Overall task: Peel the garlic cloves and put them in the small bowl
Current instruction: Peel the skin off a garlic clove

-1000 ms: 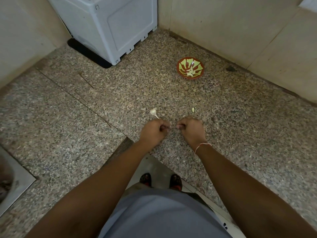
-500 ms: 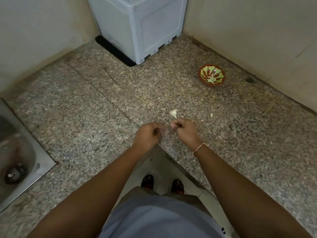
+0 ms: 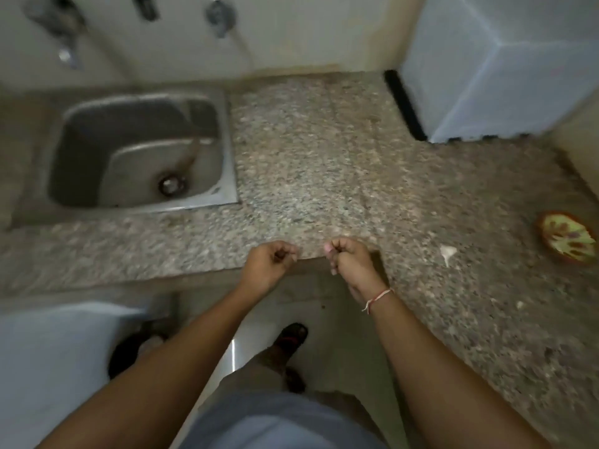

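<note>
White garlic clove lies beside the green-and-red bowl; both hands' fingers curl, contents unclear.

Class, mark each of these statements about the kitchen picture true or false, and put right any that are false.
1. The small bowl stands on the counter to the right of both hands. True.
2. The sink is full of dishes. False: nothing but its drain shows in it.
3. The left hand and right hand are clasped together. False: there is a gap between them.
4. A loose garlic clove lies on the counter between the right hand and the small bowl. True.
5. The right wrist bears a thread band. True.
</note>
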